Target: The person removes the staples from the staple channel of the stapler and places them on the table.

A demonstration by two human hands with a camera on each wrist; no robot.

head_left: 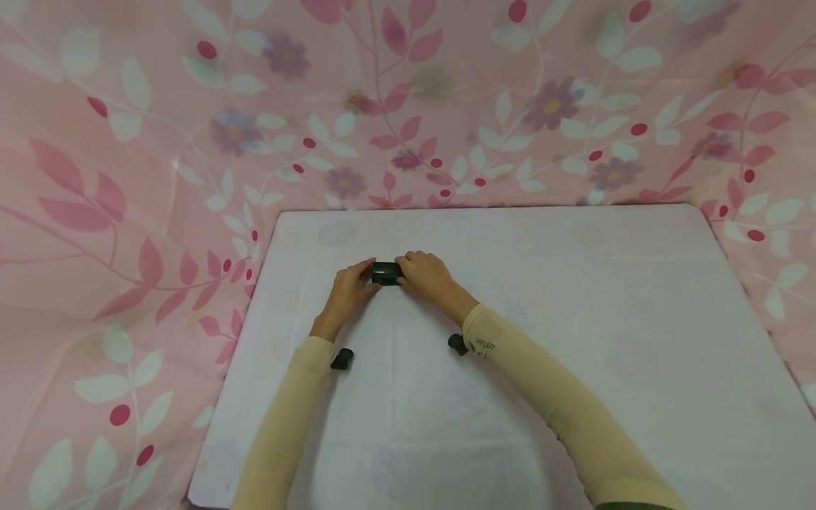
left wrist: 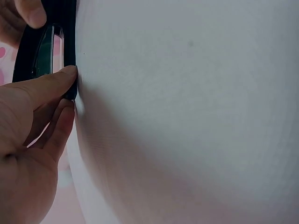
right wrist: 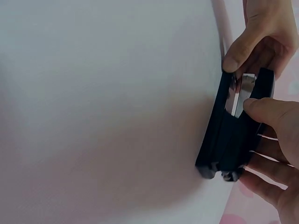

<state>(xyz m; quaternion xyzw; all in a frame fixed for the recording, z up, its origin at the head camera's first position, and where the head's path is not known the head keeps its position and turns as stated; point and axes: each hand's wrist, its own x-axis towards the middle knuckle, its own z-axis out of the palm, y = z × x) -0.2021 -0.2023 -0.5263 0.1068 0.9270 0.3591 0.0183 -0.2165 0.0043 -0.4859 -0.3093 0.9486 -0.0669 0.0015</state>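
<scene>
**Asker:** What fills the far left?

**Describer:** A pink cloth, printed with pale leaves, darker pink sprigs and red berries. It also runs across the top of the frame.

**Asker:** Moving right, what comes next?

**Describer:** A pale yellow left sleeve rises from the bottom, left of centre, with a small black piece beside its cuff. Above that, the person's bare left hand pinches the left end of a black stapler between thumb and fingers.

**Asker:** Where exactly is the stapler?

**Describer:** Near the middle of the frame, slightly left, set crosswise between the hands over a white tabletop. The right wrist view has it slanting at the right of the frame, with silvery metal showing inside the black body.

**Asker:** And the right hand?

**Describer:** It grips the stapler, covering its right end in the head view. From the wrist, its thumb lies against one side and the other fingers reach behind.

**Asker:** Can any writing be made out?

**Describer:** Just past the cuff of the right sleeve, a small dark mark looks like lettering, too small to read. A second black piece sits beside that cuff. The sleeve slants to the lower right, ending at a dark green edge. Farther right, the tabletop spreads out to meet more pink cloth.
</scene>
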